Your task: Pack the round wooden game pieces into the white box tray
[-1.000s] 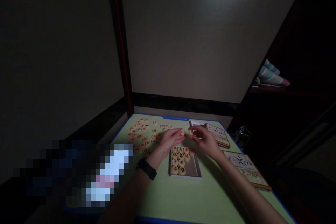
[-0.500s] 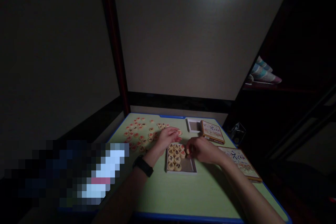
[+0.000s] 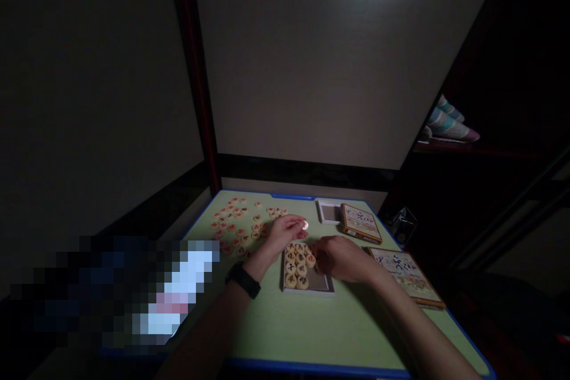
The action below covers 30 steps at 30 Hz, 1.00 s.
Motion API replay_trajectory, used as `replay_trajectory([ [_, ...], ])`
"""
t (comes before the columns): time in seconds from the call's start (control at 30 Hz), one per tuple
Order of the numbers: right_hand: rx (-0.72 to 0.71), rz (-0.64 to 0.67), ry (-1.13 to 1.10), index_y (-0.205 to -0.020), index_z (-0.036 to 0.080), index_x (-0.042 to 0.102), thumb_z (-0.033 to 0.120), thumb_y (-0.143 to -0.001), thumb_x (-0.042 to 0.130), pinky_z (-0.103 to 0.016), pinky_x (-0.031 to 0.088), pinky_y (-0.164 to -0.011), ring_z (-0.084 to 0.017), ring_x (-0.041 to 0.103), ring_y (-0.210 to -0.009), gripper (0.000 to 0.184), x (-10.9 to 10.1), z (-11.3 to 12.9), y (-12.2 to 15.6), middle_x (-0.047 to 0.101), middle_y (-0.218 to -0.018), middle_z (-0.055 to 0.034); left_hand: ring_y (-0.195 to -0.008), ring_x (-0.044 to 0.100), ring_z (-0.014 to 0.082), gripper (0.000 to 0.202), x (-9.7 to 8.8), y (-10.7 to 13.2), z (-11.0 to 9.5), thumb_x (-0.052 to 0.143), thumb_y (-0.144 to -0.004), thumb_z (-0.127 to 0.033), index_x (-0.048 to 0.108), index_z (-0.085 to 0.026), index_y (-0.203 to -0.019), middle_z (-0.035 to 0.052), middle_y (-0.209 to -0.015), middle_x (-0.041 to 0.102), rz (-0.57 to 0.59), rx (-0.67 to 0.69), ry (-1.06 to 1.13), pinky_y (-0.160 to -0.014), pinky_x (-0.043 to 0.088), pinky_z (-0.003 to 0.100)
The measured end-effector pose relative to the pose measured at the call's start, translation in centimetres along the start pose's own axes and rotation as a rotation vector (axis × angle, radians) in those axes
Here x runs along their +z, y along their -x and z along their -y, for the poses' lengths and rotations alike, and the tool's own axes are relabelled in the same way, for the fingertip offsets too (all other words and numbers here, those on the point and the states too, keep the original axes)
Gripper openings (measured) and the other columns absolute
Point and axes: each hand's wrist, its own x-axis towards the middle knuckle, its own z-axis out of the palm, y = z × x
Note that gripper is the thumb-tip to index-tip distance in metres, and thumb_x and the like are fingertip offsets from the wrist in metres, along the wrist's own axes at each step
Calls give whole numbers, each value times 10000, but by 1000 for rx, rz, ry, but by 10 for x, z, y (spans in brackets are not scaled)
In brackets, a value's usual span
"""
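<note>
A shallow white box (image 3: 321,286) on the green table (image 3: 312,326) holds several round chess pieces (image 3: 297,268) marked in black or red. My left hand (image 3: 285,231), with a dark watch on its wrist, pinches one round piece (image 3: 304,225) just above the box's far edge. My right hand (image 3: 341,256) rests over the box's right side with its fingers curled down among the pieces; what they hold is hidden. Many loose pieces (image 3: 236,222) lie spread on the table to the far left.
A second small white box (image 3: 328,212) sits at the table's far edge, with a printed lid (image 3: 360,222) beside it. Another printed lid (image 3: 407,276) lies at the right edge. A pixelated patch covers the lower left.
My right hand came down from in front of the left hand to the box's right side. My left hand stayed in place with its piece.
</note>
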Motion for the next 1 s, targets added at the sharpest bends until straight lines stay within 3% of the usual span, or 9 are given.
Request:
replay_trajectory([
  [0.7,32,3,-1,-858,190,616,189,-735,670,-271,210,-553,-166,590,-676,134,4,2,-3,694,-779,-32,-622,653,112,271,1,2,-4,863,-647,-217,721,-111,-853,54,-778,721,16,-39,-30,-697,551,254],
  [1.0,19,-10,-65,-896,192,613,243,-751,697,-260,233,-552,-159,573,-652,176,3,3,-3,689,-770,-23,-613,665,135,397,-1,1,-1,896,-592,-313,667,-117,-850,55,-755,715,62,-15,-15,-682,560,292],
])
